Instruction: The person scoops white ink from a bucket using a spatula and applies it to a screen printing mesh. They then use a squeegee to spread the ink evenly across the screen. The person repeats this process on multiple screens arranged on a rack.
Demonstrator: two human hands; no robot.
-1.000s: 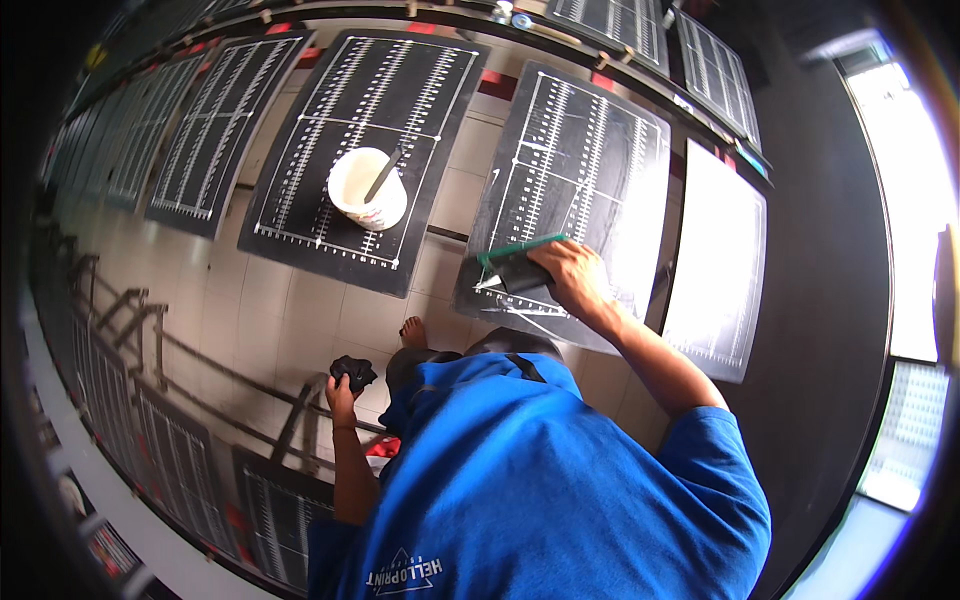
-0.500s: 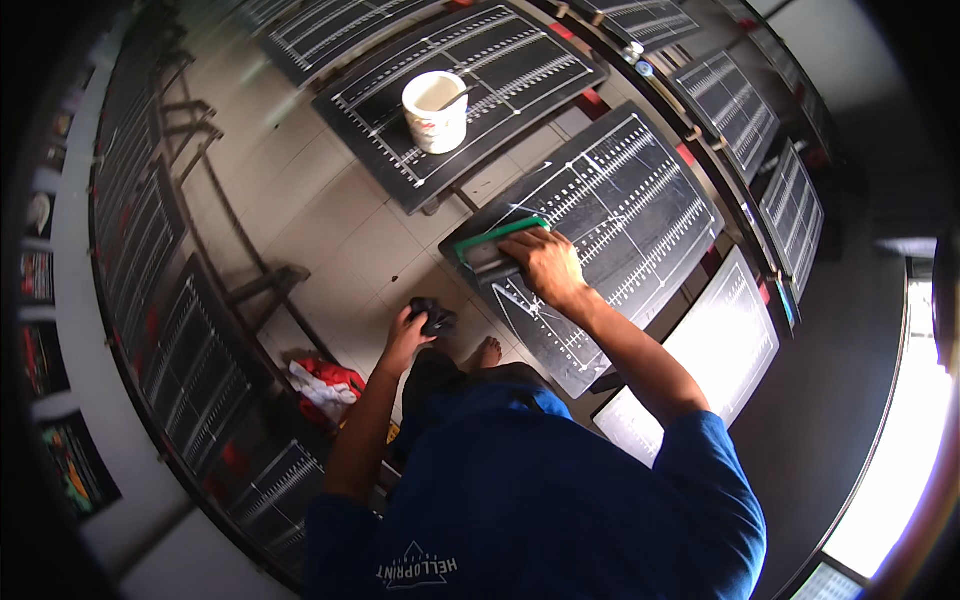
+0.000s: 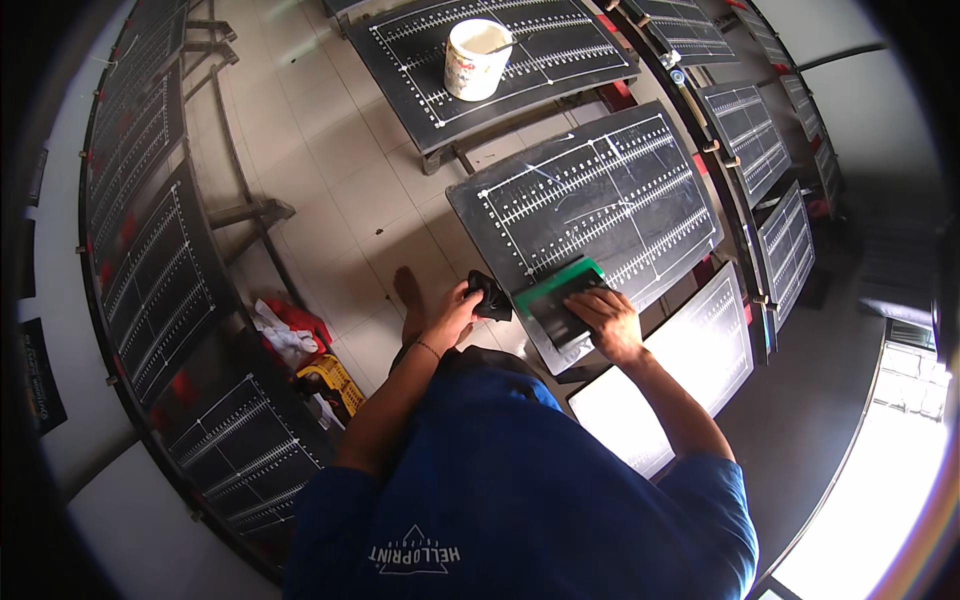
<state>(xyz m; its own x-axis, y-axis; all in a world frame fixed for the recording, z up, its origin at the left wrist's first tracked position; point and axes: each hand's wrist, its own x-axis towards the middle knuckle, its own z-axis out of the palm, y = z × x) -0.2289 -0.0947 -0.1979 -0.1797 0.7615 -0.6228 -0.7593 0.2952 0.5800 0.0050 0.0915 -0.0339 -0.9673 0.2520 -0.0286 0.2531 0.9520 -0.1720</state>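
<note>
My right hand (image 3: 612,318) grips a dark, flat squeegee-like tool (image 3: 560,303) with a green edge. The tool lies over the near end of a black board (image 3: 560,190) printed with white rulers and grid lines. In my left hand (image 3: 455,312), the fingers are closed round a crumpled black cloth (image 3: 489,296), just off the board's left edge. Part of the tool's underside is hidden, so its contact with the board is hard to make out.
A white bucket (image 3: 477,66) with a stick in it stands on another marked board (image 3: 560,68) ahead. More boards (image 3: 160,290) line the left; a glaring board (image 3: 690,360) lies right. A yellow basket (image 3: 335,382) and red and white cloths (image 3: 292,332) sit lower left.
My right hand has brought the green-edged tool toward me and slightly right, down the board. The left hand with the black cloth has shifted right, closer to the board. The view has shifted too.
</note>
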